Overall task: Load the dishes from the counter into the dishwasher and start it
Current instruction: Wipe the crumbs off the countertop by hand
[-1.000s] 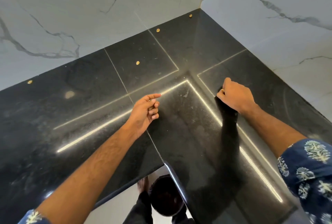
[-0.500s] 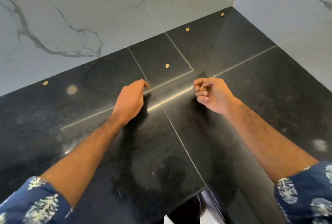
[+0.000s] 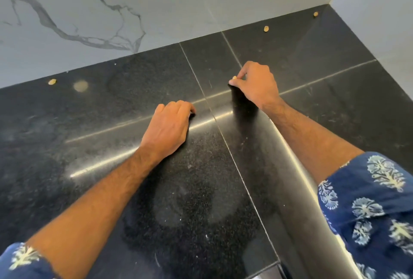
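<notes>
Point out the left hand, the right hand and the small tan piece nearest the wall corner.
left hand (image 3: 166, 130), head view, back of the hand.
right hand (image 3: 257, 84), head view, back of the hand.
tan piece (image 3: 315, 14), head view, its middle, on the black counter.

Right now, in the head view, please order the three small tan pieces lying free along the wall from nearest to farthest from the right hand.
From the right hand:
1. Tan piece by the wall, just beyond the hand.
2. Corner tan piece, farther back and to the right.
3. Far-left tan piece, past the left hand.
</notes>
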`<move>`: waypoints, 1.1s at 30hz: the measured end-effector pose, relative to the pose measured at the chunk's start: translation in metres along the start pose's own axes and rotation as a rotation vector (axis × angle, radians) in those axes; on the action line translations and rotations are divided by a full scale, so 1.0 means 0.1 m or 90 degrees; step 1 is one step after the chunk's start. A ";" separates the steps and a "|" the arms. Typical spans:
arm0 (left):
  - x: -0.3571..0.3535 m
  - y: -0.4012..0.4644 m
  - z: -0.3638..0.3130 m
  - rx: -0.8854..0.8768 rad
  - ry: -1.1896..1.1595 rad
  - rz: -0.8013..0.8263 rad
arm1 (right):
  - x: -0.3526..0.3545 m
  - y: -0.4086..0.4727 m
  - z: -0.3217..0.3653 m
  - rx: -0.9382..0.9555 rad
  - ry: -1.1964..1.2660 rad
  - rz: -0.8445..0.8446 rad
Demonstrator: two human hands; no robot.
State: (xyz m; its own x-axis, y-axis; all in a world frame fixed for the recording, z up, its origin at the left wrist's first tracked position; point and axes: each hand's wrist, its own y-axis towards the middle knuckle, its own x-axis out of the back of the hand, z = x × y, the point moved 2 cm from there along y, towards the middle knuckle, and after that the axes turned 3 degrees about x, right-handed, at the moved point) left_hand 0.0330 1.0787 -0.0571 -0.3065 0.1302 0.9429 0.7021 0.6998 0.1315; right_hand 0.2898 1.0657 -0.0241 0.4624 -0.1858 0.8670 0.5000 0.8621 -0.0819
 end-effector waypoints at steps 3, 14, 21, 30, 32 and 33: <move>0.00 0.02 0.01 -0.003 0.006 -0.002 | 0.03 0.04 0.08 0.010 -0.028 0.004; 0.01 0.00 0.02 -0.002 0.008 -0.032 | -0.03 0.06 0.40 0.084 -0.285 0.087; 0.05 -0.06 0.09 0.047 -0.058 -0.054 | 0.06 0.09 0.32 0.074 -0.118 0.223; 0.56 -0.36 0.97 0.160 -0.068 -0.125 | -0.10 -0.29 0.50 -0.138 0.477 0.222; 0.72 -0.51 1.40 0.257 -0.063 -0.160 | -0.29 -0.51 0.68 -0.213 0.733 0.308; 0.79 -0.58 1.62 0.302 -0.053 -0.170 | -0.37 -0.64 0.79 -0.228 0.809 0.354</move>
State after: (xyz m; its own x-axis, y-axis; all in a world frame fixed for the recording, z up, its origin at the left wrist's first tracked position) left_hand -0.1360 1.1620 -0.0402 -0.4978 -0.0541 0.8656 0.2315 0.9536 0.1927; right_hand 0.1832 1.0549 -0.0125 0.8901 -0.3223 -0.3223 0.1054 0.8334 -0.5425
